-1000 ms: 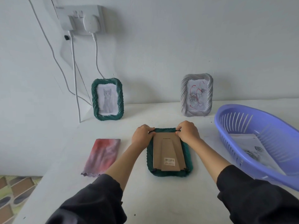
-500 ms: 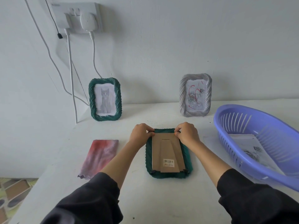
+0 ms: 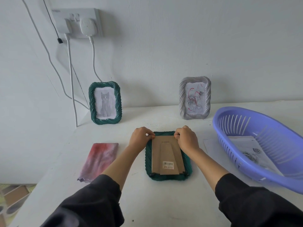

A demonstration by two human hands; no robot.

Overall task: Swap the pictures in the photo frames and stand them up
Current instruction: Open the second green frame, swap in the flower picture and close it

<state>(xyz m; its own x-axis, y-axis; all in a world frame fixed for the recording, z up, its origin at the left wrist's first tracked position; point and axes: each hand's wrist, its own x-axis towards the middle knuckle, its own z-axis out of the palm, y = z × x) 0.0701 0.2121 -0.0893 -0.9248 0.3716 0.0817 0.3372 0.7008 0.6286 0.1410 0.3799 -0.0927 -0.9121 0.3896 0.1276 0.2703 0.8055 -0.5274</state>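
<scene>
A dark green frame lies face down on the white table, its brown cardboard back up, with a barcode sticker near the bottom. My left hand pinches the back's top left corner. My right hand pinches its top right corner. At the back left a second green frame stands upright, showing a grey kitten picture. A silver frame stands at the back right, holding a rose drawing with red scribbles.
A red and pink cloth lies left of the flat frame. A purple plastic basket with printed sheets inside sits at the right. A loose white sheet lies beside it. White cables hang from a wall socket at the table's left edge.
Both hands stay at the top corners of the cardboard back, fingers shifting slightly. The view has tilted a little; nothing on the table has moved.
</scene>
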